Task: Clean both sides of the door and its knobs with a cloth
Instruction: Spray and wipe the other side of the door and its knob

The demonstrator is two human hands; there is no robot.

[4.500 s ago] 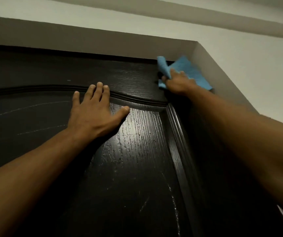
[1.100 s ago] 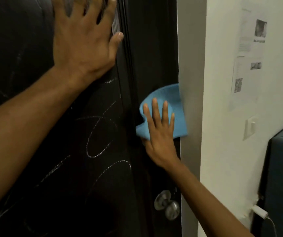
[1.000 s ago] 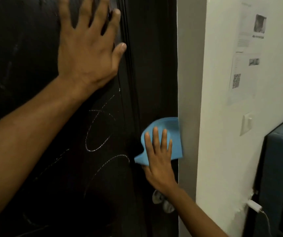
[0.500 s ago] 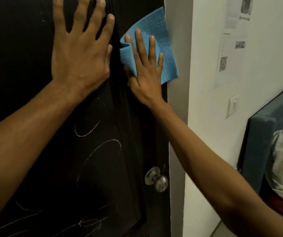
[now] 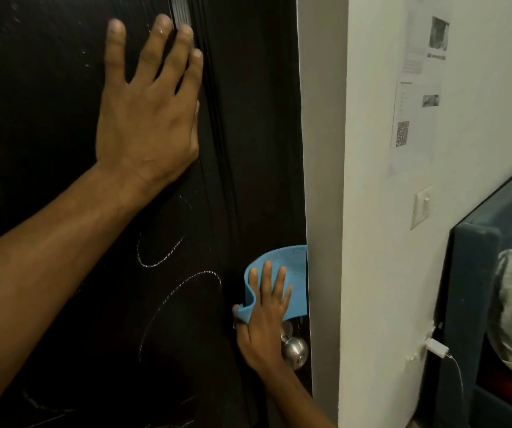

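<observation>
A dark wooden door (image 5: 63, 88) fills the left of the view, with faint curved streaks on its panel. My left hand (image 5: 148, 115) lies flat on it high up, fingers spread and straight. My right hand (image 5: 264, 319) presses a blue cloth (image 5: 291, 273) against the door's right edge strip, fingers straight, just above a silver round knob (image 5: 295, 350). The wrist hides part of the knob.
A grey door frame (image 5: 322, 180) and white wall (image 5: 372, 242) stand right of the door. A printed sheet with a QR code (image 5: 415, 97) and a light switch (image 5: 421, 206) are on the wall. A blue headboard (image 5: 471, 288) and a white charger (image 5: 435, 347) sit at the right.
My right hand has slid the cloth down the door's right edge from beside my left hand to just above the knob. My left hand stays flat on the door.
</observation>
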